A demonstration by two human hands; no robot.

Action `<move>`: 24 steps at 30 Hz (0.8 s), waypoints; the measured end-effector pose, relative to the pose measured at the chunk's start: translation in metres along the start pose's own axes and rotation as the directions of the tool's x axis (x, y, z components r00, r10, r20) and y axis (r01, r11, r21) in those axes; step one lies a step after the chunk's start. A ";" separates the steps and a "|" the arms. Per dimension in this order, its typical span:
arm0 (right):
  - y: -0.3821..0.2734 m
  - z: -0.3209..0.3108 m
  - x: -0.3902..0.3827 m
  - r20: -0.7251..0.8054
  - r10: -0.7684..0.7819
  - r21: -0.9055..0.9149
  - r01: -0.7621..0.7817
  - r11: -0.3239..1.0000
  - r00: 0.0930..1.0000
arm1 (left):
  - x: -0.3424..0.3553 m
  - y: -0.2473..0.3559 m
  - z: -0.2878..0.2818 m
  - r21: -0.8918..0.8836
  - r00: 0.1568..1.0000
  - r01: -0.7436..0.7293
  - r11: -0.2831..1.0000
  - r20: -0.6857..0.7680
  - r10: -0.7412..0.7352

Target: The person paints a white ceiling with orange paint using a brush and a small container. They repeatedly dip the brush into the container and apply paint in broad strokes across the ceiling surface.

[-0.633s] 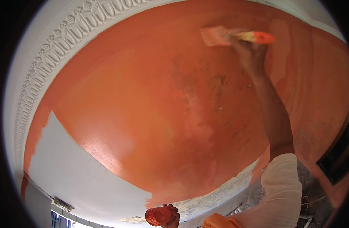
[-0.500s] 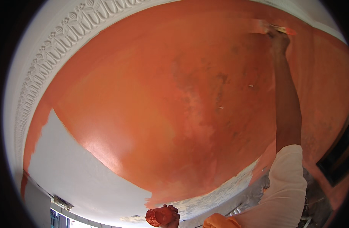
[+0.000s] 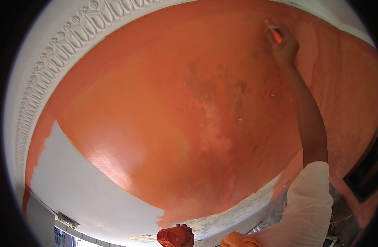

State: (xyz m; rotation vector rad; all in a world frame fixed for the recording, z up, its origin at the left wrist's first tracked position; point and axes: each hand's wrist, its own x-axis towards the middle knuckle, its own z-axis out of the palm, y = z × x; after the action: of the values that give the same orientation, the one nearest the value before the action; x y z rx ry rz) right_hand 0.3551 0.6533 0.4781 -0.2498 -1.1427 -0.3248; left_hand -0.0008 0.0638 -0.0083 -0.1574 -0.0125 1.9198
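Up at the top right, my right hand (image 3: 285, 46) is closed around a paintbrush (image 3: 276, 36) with an orange handle end. Its bristles are blurred and partly hidden by the fingers, close against the orange wall (image 3: 156, 103). My right arm is stretched high, in a pale sleeve. Low in the middle, my left hand (image 3: 189, 234) grips a small orange-red paint container (image 3: 168, 237), its sides smeared with paint. Dark stains and blotchy patches mark the middle of the wall.
White moulded cornice (image 3: 53, 61) with a leaf pattern borders the wall at the upper left. A pale grey unpainted section (image 3: 86, 177) lies at the lower left, near a small fixture (image 3: 68, 220). A dark framed opening (image 3: 366, 168) is at the right. Orange cloth (image 3: 238, 239) shows at the bottom.
My right hand has swept a little left with the brush, which has turned from lying sideways to pointing toward the wall. The left hand and container have hardly moved.
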 end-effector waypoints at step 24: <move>-0.088 -0.004 0.000 -0.026 -0.198 0.261 0.198 0.945 0.980 | -0.014 -0.018 0.002 -0.023 0.999 -0.016 1.000 0.049 0.017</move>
State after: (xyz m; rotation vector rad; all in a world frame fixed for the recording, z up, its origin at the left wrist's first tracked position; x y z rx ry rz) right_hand 0.3252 0.5702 0.4794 0.0998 -1.2007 -0.3464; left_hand 0.0201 0.0575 -0.0032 -0.1260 -0.0655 1.9402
